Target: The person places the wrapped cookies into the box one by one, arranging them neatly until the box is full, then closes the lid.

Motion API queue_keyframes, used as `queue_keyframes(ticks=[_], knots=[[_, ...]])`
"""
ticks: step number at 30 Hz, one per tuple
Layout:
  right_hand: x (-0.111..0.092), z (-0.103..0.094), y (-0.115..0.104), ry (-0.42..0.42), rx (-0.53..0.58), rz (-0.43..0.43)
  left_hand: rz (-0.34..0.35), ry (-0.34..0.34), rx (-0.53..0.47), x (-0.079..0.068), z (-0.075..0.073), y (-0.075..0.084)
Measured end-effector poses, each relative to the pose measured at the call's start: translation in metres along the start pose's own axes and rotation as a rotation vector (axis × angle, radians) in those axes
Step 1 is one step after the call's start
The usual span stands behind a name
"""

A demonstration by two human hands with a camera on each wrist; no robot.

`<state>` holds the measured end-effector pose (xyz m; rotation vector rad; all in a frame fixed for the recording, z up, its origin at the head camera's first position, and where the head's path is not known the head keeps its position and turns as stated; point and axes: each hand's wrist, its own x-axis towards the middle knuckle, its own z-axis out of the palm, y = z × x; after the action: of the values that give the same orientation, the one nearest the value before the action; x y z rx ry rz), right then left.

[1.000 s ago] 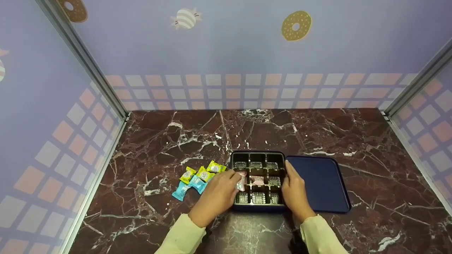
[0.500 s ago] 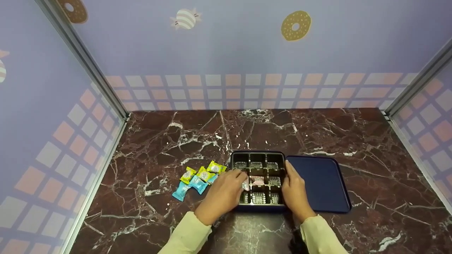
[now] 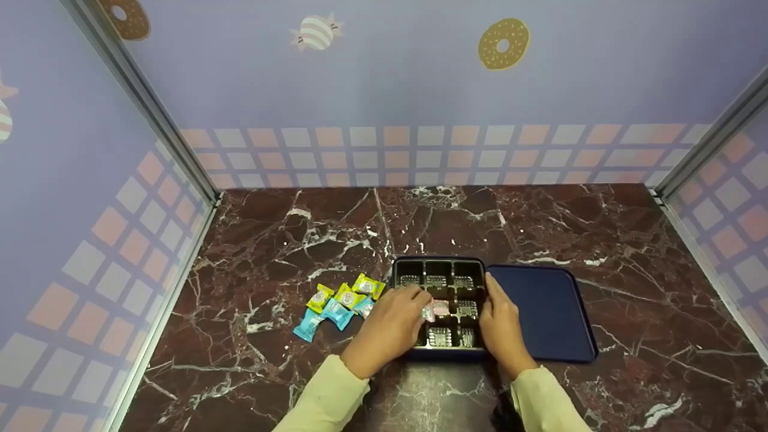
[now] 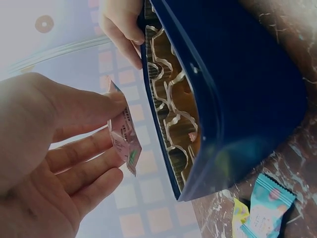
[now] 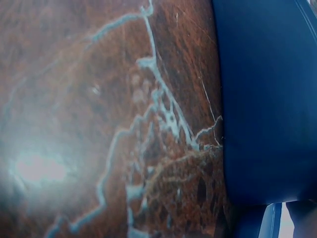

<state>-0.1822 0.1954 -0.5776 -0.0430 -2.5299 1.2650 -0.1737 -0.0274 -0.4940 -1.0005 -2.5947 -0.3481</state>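
On the shiny brown table [image 3: 630, 240], a dark blue box [image 3: 447, 355] sits with its top off. Inside it is a shiny tray [image 3: 440, 319] with nine little spots, three by three. One pink candy [image 3: 442, 308] lies in the middle spot. The left hand [image 4: 64, 134] pinches a second pink candy [image 4: 125, 134] between thumb and fingers, up over the box. That hand hides some of the left spots. The right hand [image 3: 503, 324] touches the right side of the box, but you cannot tell how tight its grip is. Just right of the box lies the flat blue lid [image 3: 552, 312]. To the left, three yellow candies [image 3: 348, 296] and three blue candies [image 3: 337, 314] lie bunched up on the table.
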Motion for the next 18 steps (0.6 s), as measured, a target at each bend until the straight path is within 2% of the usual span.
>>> queue_keyframes(ticks=[18], knots=[[0.001,0.0,0.0,-0.003,-0.005,0.024,-0.009,-0.07,0.013,0.012,0.002,0.01]])
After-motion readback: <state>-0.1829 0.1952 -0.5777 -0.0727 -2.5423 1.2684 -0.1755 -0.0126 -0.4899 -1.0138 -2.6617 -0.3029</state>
